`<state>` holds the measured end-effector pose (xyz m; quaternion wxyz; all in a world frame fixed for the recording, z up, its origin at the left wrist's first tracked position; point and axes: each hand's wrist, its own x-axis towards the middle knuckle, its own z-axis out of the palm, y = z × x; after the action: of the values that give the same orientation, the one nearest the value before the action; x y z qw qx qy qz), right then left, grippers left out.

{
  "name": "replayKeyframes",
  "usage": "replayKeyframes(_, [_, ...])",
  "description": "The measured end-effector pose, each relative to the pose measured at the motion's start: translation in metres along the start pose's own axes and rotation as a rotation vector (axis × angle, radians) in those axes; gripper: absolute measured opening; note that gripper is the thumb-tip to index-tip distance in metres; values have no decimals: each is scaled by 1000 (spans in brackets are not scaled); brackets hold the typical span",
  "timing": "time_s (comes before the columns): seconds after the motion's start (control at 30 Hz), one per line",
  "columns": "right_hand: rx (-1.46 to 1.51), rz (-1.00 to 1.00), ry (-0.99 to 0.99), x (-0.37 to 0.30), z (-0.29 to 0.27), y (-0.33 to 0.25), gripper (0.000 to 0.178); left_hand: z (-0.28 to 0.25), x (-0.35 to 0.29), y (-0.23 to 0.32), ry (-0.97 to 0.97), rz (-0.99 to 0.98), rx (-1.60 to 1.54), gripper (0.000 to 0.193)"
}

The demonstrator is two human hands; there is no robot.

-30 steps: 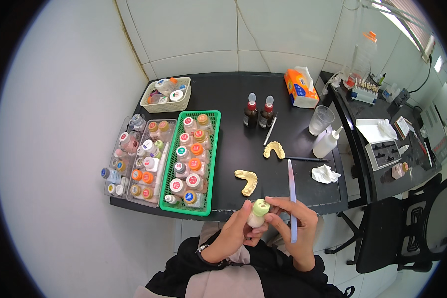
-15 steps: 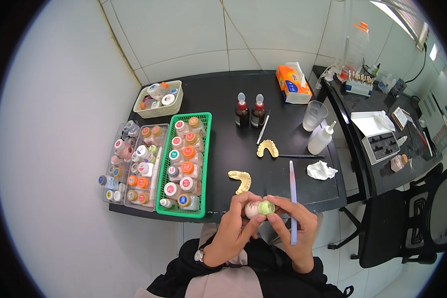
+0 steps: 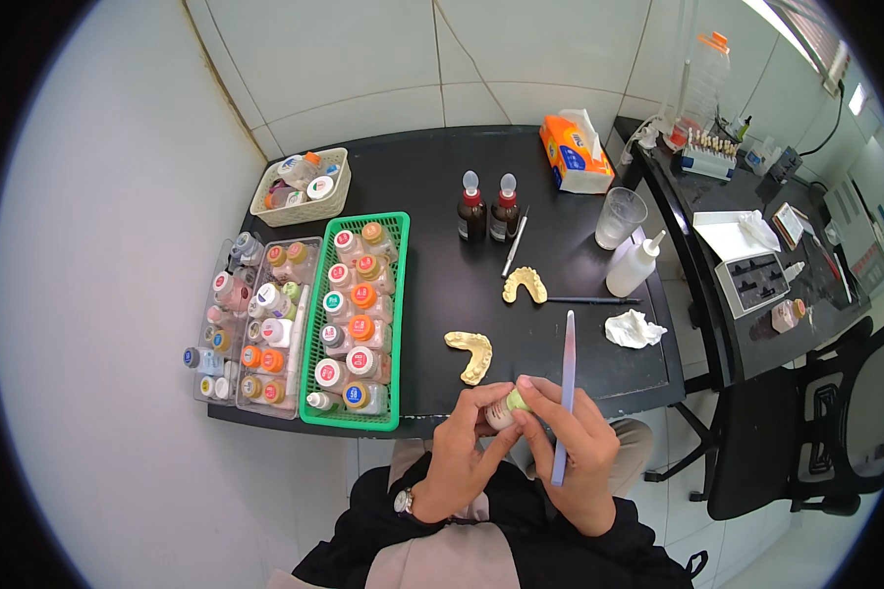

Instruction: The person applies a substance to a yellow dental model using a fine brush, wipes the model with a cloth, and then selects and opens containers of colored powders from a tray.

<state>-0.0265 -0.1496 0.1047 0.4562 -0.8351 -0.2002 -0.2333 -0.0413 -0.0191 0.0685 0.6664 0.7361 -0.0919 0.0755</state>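
Just past the table's near edge, my left hand is closed round a small pale jar. The fingers and thumb of my right hand grip its light green lid. A slim lilac stick with a pinkish stretch near the top is also held in my right hand, standing up between the fingers; its exact kind is unclear. Beyond my left hand, a cream dental arch model lies on the black table. Another dental arch model lies farther back.
A green basket of jars, clear boxes of jars and a cream basket fill the left side. Two dark dropper bottles, a tissue box, a glass, a white squeeze bottle and crumpled tissue stand behind and right.
My right fingers have shifted over the green lid, covering more of it. The jar has tilted and the lilac stick leans more. The view has moved slightly.
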Motion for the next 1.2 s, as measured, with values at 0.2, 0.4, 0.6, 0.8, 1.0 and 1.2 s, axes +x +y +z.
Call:
replayKeyframes(0.2, [58,88,-29,5,-8,4,27,-2,-1,-11,-63,-21,-234,38])
replayKeyframes(0.4, [284,197,-22,11,-13,-4,31,-4,-1,-17,-150,85,-465,38])
replayKeyframes(0.6, [456,198,314,-3,-19,2,73,-6,8,-17,-204,147,-567,38])
replayKeyframes(0.8, [552,361,254,-11,-52,-12,31,-20,13,-17,-175,109,-365,33])
replayKeyframes(1.0, [566,282,231,-21,-43,-15,15,-21,14,-15,-209,77,-297,34])
replayKeyframes(1.2, [583,337,279,-19,-30,-17,15,-21,11,-18,-248,99,-323,32])
